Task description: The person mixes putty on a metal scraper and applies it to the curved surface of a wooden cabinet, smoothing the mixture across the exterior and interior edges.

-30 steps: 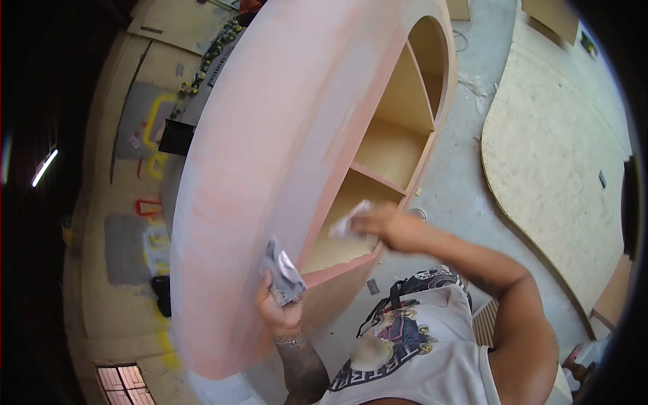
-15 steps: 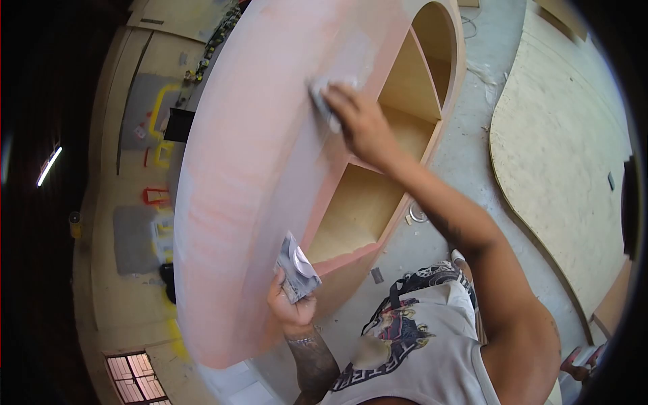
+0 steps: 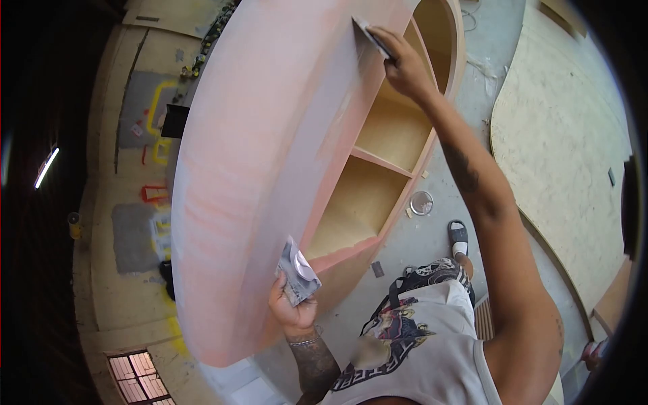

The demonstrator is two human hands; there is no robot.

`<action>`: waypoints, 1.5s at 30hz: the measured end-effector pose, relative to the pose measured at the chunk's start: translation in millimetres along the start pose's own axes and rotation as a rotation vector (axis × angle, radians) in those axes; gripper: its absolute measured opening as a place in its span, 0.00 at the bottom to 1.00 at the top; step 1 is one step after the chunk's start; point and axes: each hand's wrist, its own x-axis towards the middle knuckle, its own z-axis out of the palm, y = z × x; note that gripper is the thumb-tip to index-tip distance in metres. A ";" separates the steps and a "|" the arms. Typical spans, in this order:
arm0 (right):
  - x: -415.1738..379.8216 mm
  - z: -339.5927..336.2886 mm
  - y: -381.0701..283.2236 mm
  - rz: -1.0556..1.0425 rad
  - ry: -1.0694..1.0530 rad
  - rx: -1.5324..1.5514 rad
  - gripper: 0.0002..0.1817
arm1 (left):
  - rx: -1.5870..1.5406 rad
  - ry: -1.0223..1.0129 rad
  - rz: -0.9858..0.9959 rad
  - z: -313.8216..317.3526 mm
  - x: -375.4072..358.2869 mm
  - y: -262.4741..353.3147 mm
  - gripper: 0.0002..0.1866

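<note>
From the head camera, the right hand (image 3: 406, 66) is up high by a big, rounded, pink-painted body (image 3: 226, 169). Its fingers are closed on a thin, flat, dark scraper (image 3: 371, 38). The left hand (image 3: 291, 305) is low down, and its fingers and thumb hold a flat, grey, smeared plate (image 3: 297, 283) with a shiny, pale patch on it.

A long, smooth, pale grey-purple strip (image 3: 297, 175) runs down the pink body, beside the open, light wood boxes (image 3: 361, 202). To do this well, I think the scraper should lean low and press the same all the way along. One long, slow slide would likely leave fewer lines than many short ones. The edge of the strip by the boxes looks like the place to be gentle, so the corner does not dig in.

The scraper sticks out past the right fingertips, toward the pink body, at the top part of the strip. Its edge looks to be on the body or just over it; I cannot tell which. The plate sits above the left palm, near the bottom part of the strip.
</note>
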 end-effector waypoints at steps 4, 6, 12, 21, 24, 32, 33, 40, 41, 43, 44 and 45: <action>-56.9 18.8 -58.7 0.012 -0.075 0.021 0.36 | -0.026 0.025 -0.029 -6.2 1.5 1.0 0.15; -87.3 30.5 -91.2 -0.010 -0.073 0.018 0.34 | -0.012 0.033 -0.020 -9.6 1.7 1.8 0.15; -165.2 57.2 -159.3 -0.037 -0.202 0.079 0.30 | -0.032 0.043 -0.022 -7.2 5.6 1.9 0.15; -174.8 -14.5 -235.3 0.078 -0.576 0.526 0.39 | -0.182 -0.182 -0.122 -47.6 27.7 -8.4 0.17; -185.1 -35.6 -242.2 -0.068 -0.662 0.543 0.41 | -0.162 -0.262 -0.212 -34.6 29.1 -6.7 0.20; -169.7 -92.1 -199.0 1.735 -0.205 1.278 0.22 | 1.116 -0.510 1.161 30.9 38.1 -30.3 0.20; -172.3 -92.7 -196.9 1.830 -0.223 1.520 0.23 | 1.135 -0.706 1.298 39.5 47.4 -37.9 0.18; -119.3 -100.7 -102.9 1.357 -0.106 1.626 0.22 | 1.908 -0.847 1.065 73.3 62.2 -41.4 0.20; -105.9 -99.8 -64.8 1.180 -0.175 1.391 0.21 | 1.886 -0.818 0.984 58.1 68.6 -50.9 0.20; -57.9 -80.7 -30.0 0.881 -0.086 1.088 0.17 | 1.805 -0.768 0.863 49.1 65.6 -62.3 0.21; -37.3 -71.7 -16.7 0.616 -0.111 0.825 0.22 | 1.766 -0.743 0.799 43.8 61.5 -67.8 0.22; -21.1 -59.5 6.2 0.418 -0.153 0.562 0.28 | 1.729 -0.698 0.766 37.8 58.5 -71.2 0.22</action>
